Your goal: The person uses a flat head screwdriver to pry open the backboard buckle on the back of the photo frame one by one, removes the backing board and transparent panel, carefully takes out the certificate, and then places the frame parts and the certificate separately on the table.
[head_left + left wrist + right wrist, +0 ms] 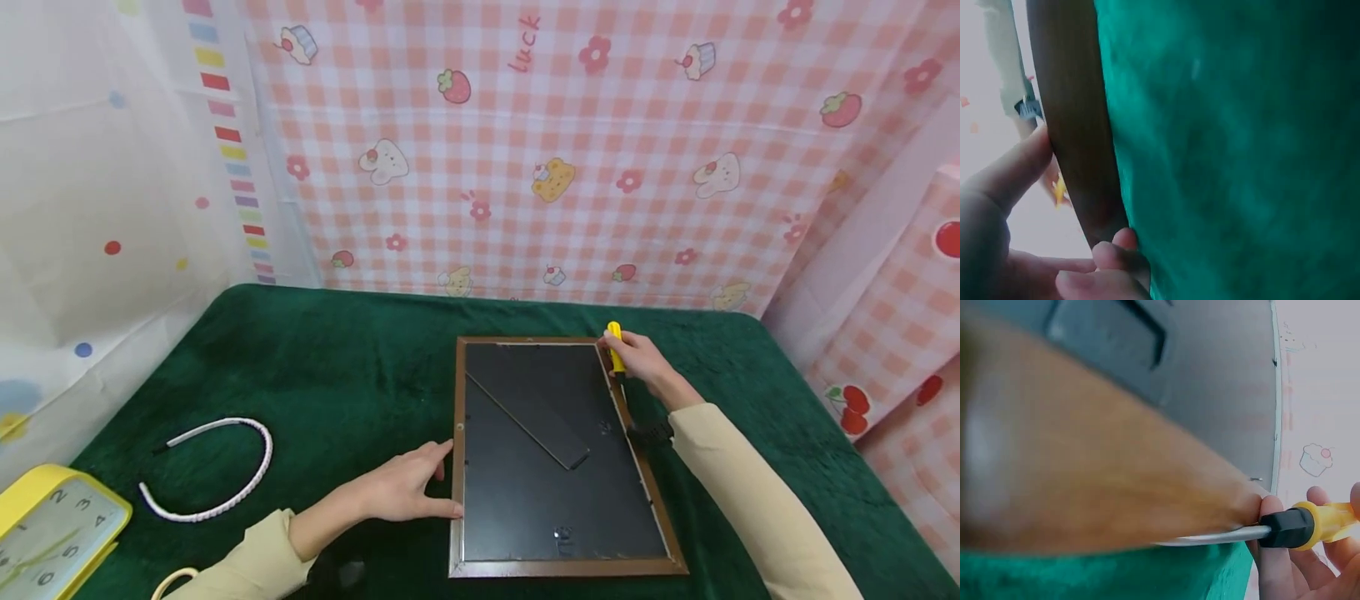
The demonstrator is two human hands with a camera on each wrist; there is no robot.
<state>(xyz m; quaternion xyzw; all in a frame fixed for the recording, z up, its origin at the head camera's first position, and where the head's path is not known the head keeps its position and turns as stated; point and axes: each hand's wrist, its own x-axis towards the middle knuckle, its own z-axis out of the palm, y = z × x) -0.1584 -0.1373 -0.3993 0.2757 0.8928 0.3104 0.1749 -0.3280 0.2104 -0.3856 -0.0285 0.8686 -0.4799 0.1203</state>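
A brown picture frame [567,568] lies back side up, showing its black backing board and a narrow stand leg [525,423]. At its left edge is my left hand [405,487], holding the border between thumb and fingers. The left wrist view shows the thumb on one side of the brown border [1075,112] and curled fingertips [1110,256] at the other. My right hand [647,360] grips a screwdriver by its yellow handle [615,342] at the upper right corner. The screwdriver's metal shaft [1222,537] runs along the frame's outer side, and its tip is hidden in the right wrist view.
A white headband [258,475] lies to the left on the green cloth [337,358]. A yellow clock [60,533] stands at the near left corner. Behind the table hangs a pink checked curtain [487,167].
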